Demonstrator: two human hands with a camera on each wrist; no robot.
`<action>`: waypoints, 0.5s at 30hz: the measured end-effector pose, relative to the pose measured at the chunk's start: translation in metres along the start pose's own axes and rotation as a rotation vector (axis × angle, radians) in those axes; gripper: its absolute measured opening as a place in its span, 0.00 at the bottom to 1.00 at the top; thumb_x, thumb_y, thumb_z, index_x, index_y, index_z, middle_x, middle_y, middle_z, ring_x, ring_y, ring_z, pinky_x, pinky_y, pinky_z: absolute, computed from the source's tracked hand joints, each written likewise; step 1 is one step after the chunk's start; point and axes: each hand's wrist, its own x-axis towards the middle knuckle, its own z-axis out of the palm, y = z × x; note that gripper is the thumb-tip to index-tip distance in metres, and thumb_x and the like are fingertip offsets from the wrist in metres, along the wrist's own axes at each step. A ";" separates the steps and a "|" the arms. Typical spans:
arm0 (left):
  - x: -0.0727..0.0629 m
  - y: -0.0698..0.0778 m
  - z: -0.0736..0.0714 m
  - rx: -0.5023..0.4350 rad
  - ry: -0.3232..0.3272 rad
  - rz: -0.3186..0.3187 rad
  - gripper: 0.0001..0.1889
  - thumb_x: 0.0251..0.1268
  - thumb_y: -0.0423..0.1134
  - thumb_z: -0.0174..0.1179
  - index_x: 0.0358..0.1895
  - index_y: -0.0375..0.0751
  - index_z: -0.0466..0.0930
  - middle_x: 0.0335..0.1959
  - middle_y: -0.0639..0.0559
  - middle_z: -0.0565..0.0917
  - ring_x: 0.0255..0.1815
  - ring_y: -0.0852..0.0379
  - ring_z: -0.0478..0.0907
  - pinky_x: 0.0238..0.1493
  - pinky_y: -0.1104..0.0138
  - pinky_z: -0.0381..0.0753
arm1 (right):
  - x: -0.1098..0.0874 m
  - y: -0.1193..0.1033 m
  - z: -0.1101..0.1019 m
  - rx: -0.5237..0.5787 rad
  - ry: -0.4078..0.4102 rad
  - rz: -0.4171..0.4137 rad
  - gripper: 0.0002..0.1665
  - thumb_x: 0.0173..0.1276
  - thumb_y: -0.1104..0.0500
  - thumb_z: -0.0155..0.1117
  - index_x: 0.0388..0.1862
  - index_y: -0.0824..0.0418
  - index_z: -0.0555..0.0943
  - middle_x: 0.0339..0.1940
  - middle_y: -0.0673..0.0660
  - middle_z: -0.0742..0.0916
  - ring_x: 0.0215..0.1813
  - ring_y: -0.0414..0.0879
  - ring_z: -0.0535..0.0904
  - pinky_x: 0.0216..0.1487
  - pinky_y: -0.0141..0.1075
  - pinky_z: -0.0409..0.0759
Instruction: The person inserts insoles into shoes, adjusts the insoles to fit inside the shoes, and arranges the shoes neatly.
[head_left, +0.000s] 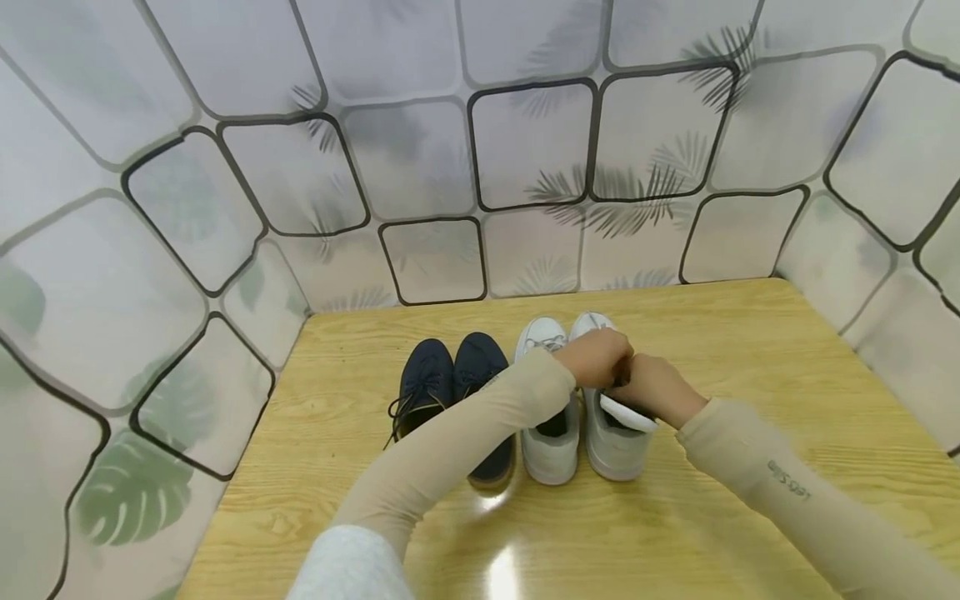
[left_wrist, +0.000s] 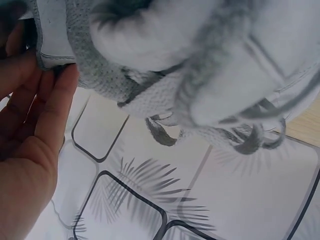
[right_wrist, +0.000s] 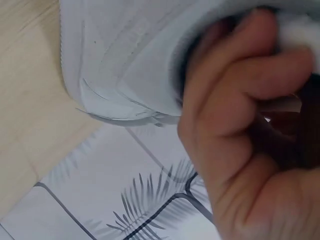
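Two white lace-up shoes stand side by side, toes pointing away. Over the right-hand white shoe [head_left: 617, 458] my hands meet. My left hand [head_left: 596, 358] pinches the shoe's tongue [left_wrist: 52, 37] by its edge, thumb and fingertips on it in the left wrist view. My right hand [head_left: 660, 387] is at the shoe's opening with its fingers curled and the fingertips inside. It holds a white insole-like piece [head_left: 628, 413], which sticks out over the heel; its inner part is hidden. The left-hand white shoe [head_left: 550, 458] stands close beside, partly covered by my left wrist.
A pair of dark navy lace-up shoes [head_left: 426, 367] stands to the left, partly under my left forearm. All the shoes are on a light wooden table [head_left: 337, 375]. Patterned fabric walls [head_left: 435, 175] enclose the table at the back and both sides.
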 end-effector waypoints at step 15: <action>-0.001 -0.001 0.000 0.006 -0.006 -0.038 0.06 0.64 0.33 0.60 0.28 0.42 0.79 0.29 0.54 0.79 0.29 0.61 0.71 0.33 0.73 0.69 | -0.069 -0.063 -0.007 -0.258 0.044 -0.107 0.32 0.64 0.34 0.59 0.38 0.63 0.82 0.20 0.53 0.81 0.21 0.45 0.76 0.21 0.40 0.73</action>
